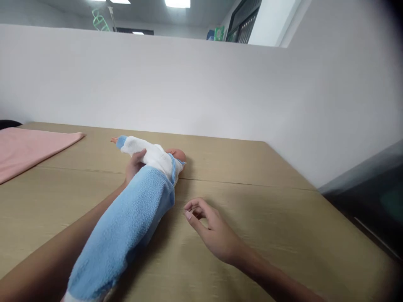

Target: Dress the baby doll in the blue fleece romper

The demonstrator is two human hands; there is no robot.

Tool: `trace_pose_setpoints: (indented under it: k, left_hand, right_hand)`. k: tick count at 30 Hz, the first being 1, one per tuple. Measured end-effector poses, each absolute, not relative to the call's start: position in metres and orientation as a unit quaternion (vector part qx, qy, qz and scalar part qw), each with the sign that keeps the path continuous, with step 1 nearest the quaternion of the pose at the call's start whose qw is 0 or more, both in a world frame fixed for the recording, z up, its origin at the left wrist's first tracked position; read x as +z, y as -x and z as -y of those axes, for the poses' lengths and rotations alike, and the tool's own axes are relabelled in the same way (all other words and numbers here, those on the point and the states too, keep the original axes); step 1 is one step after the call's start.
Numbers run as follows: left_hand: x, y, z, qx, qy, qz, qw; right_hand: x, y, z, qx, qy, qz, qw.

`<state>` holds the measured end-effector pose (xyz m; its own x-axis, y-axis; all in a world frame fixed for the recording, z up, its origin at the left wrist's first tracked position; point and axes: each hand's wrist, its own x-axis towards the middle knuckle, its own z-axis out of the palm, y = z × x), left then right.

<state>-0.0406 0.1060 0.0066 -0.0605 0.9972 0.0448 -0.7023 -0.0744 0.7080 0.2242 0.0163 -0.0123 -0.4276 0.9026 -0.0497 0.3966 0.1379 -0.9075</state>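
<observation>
A baby doll (126, 218) in a fluffy white top and blue trousers lies on its side, stretched from the near left towards the middle of the table. Its head points away from me and one arm reaches out to the left. My left hand (135, 167) grips the doll at its back and side; most of those fingers are hidden beneath the white top. To the right of the doll, apart from it, my right hand (209, 226) hovers over the table. Its fingers are loosely curled, with a gap between thumb and forefinger and nothing visible in them.
A pink cloth (31, 147) lies flat at the left of the brown tabletop (252, 209). Behind the table stands a low white wall (176, 88), which joins another wall on the right. A dark area (378, 197) lies beyond the table's right edge.
</observation>
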Motion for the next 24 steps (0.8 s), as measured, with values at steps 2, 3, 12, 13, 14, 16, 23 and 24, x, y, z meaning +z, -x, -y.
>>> trace_pose_setpoints:
  k: [2,3,12,13,14,16,23,24]
  left_hand:
    - [0.005,0.039,-0.111,0.671,-0.278,-0.257,0.638]
    - [0.005,0.038,-0.113,0.678,-0.273,-0.259,0.632]
    - [0.008,0.007,-0.114,0.687,-0.320,-0.323,0.566]
    - [0.008,0.002,-0.112,0.688,-0.341,-0.336,0.546]
    - [0.008,-0.002,-0.111,0.688,-0.366,-0.349,0.521]
    - [0.009,-0.011,-0.109,0.677,-0.421,-0.380,0.469]
    - [0.007,-0.039,-0.099,0.518,-0.674,-0.413,0.327]
    - [0.008,-0.039,-0.095,0.486,-0.716,-0.392,0.312]
  right_hand:
    - [-0.014,-0.228,-0.014,0.486,0.456,0.692,0.277]
    - [-0.016,-0.230,-0.014,0.495,0.452,0.687,0.281]
    - [-0.027,-0.245,-0.012,0.546,0.431,0.652,0.303]
    - [-0.028,-0.248,-0.012,0.555,0.429,0.641,0.311]
    - [-0.029,-0.250,-0.014,0.567,0.428,0.626,0.321]
    - [-0.032,-0.256,-0.018,0.600,0.425,0.587,0.339]
    - [-0.035,-0.281,-0.037,0.706,0.410,0.445,0.368]
    - [-0.036,-0.284,-0.039,0.712,0.406,0.440,0.368]
